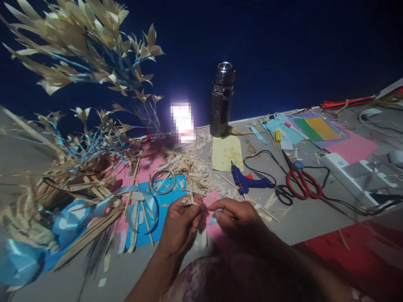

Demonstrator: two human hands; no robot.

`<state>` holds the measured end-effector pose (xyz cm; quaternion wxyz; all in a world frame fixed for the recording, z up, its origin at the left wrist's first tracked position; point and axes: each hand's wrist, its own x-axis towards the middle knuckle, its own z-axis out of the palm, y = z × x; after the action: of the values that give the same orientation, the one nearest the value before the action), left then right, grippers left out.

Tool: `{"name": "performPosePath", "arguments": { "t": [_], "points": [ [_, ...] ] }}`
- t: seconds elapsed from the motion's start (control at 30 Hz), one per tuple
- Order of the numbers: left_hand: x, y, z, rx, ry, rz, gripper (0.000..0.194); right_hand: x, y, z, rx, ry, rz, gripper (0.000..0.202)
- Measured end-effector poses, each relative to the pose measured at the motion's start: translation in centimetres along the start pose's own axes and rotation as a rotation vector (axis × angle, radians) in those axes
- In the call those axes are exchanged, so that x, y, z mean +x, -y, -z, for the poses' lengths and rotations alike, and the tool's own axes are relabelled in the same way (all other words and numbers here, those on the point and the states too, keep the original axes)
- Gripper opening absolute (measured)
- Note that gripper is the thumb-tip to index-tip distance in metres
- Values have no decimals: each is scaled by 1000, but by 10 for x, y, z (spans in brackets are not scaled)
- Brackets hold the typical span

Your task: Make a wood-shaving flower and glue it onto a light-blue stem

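Counter: grey surface [292,226] before you, strewn with pale papery shavings [179,165].
Room: dark blue backdrop [283,42] behind; bright white glow at the far edge, pixelated.
Flask: dark metallic cylindrical flask [221,107], upright behind a pale yellow paper square [226,153]; contents hidden.
Left grip: your left hand [182,222] pinches a small pale papery strip [190,201], above the counter.
Right grip: your right hand [234,214] is near the strip, fingers bent; cannot tell if holding anything.
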<state>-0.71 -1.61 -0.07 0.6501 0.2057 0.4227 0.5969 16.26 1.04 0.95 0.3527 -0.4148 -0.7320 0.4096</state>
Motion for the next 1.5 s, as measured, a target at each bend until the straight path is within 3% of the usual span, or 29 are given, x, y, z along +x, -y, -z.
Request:
{"name": "performPosePath", "arguments": {
  "t": [1.5],
  "points": [
    [-1,-2,-4,-8,-7,5,25,-2,4,1,63,40,-107,23]
  ]
}}
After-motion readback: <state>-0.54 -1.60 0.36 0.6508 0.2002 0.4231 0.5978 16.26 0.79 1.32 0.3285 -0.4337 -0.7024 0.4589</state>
